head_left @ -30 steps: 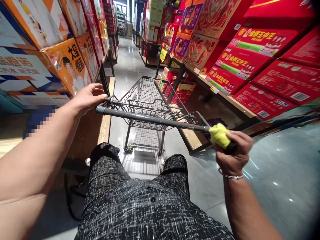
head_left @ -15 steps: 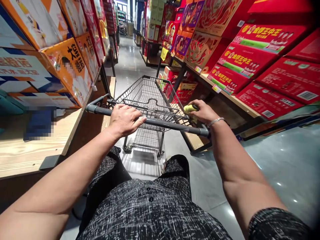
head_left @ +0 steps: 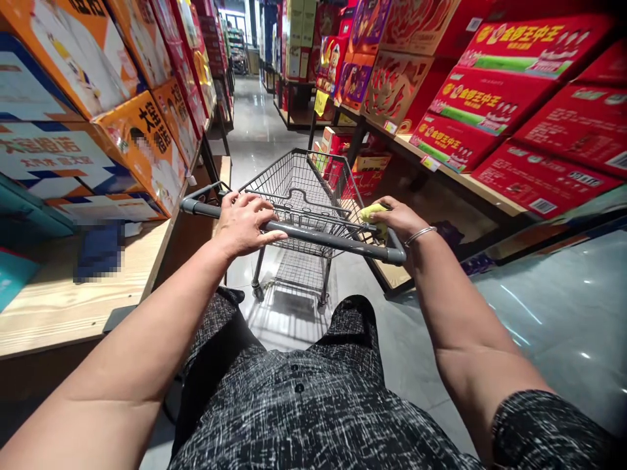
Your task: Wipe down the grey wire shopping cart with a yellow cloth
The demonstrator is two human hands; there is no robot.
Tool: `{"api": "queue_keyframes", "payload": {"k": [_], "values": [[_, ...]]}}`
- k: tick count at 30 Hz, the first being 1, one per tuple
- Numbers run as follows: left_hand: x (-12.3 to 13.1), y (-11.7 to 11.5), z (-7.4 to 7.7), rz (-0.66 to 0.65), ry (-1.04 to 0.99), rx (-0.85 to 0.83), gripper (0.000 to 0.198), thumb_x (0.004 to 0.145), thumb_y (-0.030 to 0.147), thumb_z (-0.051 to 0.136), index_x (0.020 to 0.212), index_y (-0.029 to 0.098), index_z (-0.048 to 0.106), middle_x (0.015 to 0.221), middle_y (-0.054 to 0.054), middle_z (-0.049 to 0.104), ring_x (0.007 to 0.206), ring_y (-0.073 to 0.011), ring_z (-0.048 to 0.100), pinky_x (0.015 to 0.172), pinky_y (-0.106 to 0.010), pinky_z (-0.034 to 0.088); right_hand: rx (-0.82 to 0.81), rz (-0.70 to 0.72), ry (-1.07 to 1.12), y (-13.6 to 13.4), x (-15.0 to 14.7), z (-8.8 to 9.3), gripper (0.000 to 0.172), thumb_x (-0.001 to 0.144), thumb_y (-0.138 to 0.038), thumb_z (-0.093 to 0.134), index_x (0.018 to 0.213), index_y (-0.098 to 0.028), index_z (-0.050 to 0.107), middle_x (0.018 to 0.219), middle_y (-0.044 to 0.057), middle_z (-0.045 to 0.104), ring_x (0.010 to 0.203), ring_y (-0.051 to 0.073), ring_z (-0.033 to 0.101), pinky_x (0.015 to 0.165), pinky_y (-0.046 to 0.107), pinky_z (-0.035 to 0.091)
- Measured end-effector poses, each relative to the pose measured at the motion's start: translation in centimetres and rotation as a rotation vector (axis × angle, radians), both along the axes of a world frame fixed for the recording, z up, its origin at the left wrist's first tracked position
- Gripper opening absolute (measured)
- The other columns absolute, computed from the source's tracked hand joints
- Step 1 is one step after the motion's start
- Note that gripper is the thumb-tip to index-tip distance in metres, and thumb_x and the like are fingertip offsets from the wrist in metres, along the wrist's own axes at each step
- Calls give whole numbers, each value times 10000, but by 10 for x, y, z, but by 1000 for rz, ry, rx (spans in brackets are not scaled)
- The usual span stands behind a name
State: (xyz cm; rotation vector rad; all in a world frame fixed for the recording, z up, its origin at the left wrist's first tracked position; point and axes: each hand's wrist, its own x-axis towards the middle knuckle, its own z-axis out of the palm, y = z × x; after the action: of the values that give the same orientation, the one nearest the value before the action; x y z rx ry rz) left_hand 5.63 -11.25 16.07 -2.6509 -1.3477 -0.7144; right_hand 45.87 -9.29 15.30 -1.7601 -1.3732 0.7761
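A grey wire shopping cart (head_left: 313, 173) stands in front of me, with a thick grey handle bar (head_left: 333, 243) across its near end. My left hand (head_left: 247, 224) lies over the left part of the bar. Its fingers curve across the far side, and the thumb stretches along the bar. In my right hand (head_left: 399, 219) is a crumpled yellow-green cloth (head_left: 373, 211), held against the cart's frame near the right end of the handle. My right fingers are closed and partly hidden behind the cloth. The cart basket shows bare wire mesh.
Stacked orange drink cartons (head_left: 142, 147) rise on the left above a wooden shelf (head_left: 132, 274), where a blurred dark blue thing lies. On the right, red boxes (head_left: 470, 98) fill another shelf (head_left: 460, 171) close beside the cart. A tiled aisle (head_left: 252, 108) runs ahead between the displays.
The view has shifted slightly, so the left cartons appear farther right and lower. My left fingers sit a little more spread over the bar. The right hand keeps the cloth at the cart's right side.
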Motion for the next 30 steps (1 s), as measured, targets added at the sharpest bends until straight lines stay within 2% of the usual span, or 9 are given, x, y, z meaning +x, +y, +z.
{"api": "queue_keyframes", "payload": {"k": [5,9,13,16,19,21,24,27,30], "values": [[-23,29,0,0,-11,-74,432,831,635,697,1194,407,749,1456,-5,579,1446,-383,305,1182,-607,126,136,-143,84,-15,-22,-16,381,583,-420,740,888,-232,612,811,-2,643,740,178,565,703,340,493],[-25,40,4,5,20,-196,492,908,625,559,1319,386,683,1461,-32,577,1413,-376,344,1179,-652,114,259,-243,115,-19,-46,-31,317,620,-418,694,862,-239,592,859,7,648,812,200,590,827,394,518],[3,19,12,-70,71,-244,443,985,573,431,1256,353,705,1340,-32,666,1312,-337,465,1173,-687,20,350,-272,94,-16,-68,-46,286,678,-442,659,888,-257,598,980,29,664,926,231,601,934,446,511],[32,-10,17,-245,106,-202,456,995,581,422,1186,302,728,1212,-39,727,1184,-285,561,1164,-578,167,387,-263,58,-20,-86,-49,280,742,-460,642,945,-268,613,1068,55,653,1004,241,601,992,447,494],[54,-34,17,-410,151,-164,494,979,623,441,1136,259,737,1098,-49,755,1040,-253,621,1023,-472,326,410,-229,60,-30,-107,-51,288,820,-503,607,990,-271,608,1111,72,638,1033,235,601,997,425,500],[58,-41,14,-307,126,-107,535,1021,575,350,935,225,745,921,-64,755,901,-238,626,928,-453,355,440,-216,99,-37,-121,-55,319,864,-523,569,1052,-266,593,1126,78,629,1036,233,603,992,421,508],[51,-40,9,-144,58,-79,590,1043,455,254,631,209,600,685,-59,677,745,-214,585,877,-444,369,538,-199,151,-51,-142,-65,375,915,-480,524,1222,-266,538,1199,92,600,1105,250,594,1015,441,504],[37,-33,7,-122,14,-97,527,1012,380,249,574,215,491,617,-43,623,689,-196,561,898,-436,395,677,-170,132,-74,-170,-71,462,937,-392,519,1383,-295,445,1274,109,555,1224,285,543,1070,490,474],[25,-26,5,-116,-37,-85,472,985,335,222,593,224,460,619,-43,601,703,-197,566,928,-431,412,836,-5,88,-103,-202,-68,512,905,-319,591,1395,-332,442,1305,113,533,1264,303,514,1095,529,457]]}}
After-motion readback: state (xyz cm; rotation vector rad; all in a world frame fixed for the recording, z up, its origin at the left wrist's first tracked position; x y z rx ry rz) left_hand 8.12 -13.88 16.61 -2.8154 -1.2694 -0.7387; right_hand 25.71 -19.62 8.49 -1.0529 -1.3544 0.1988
